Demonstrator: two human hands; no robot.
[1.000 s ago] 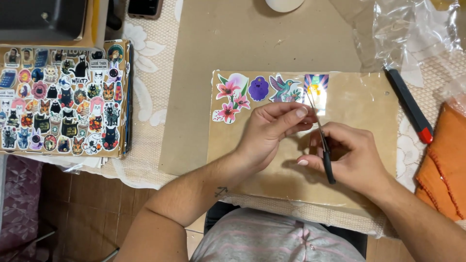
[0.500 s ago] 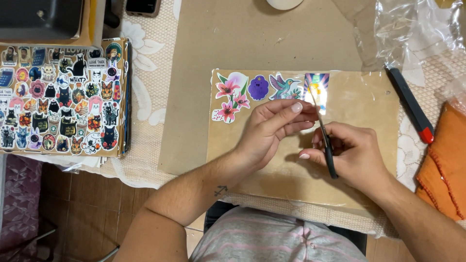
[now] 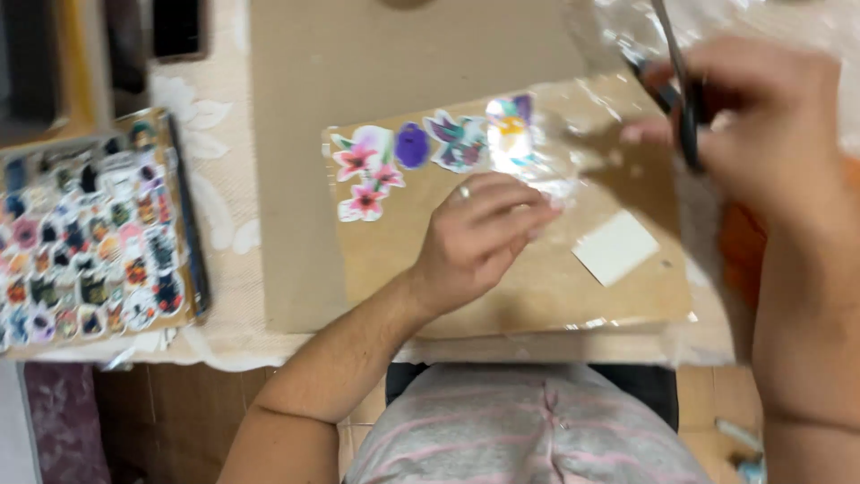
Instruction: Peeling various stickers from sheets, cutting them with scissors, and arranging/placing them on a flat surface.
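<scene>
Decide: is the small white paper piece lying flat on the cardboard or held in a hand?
Lying flat. The small white paper piece rests on the cardboard, apart from the left hand and the raised right hand.

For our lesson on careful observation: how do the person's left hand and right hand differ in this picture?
The left hand rests low on the brown board, while the right hand is lifted off it. The left hand holds no tool that shows, its fingertips on the clear film by the flower stickers; the right hand grips a dark, thin tool. The left hand looks sharp, the right hand blurred. Both are bare.
</scene>
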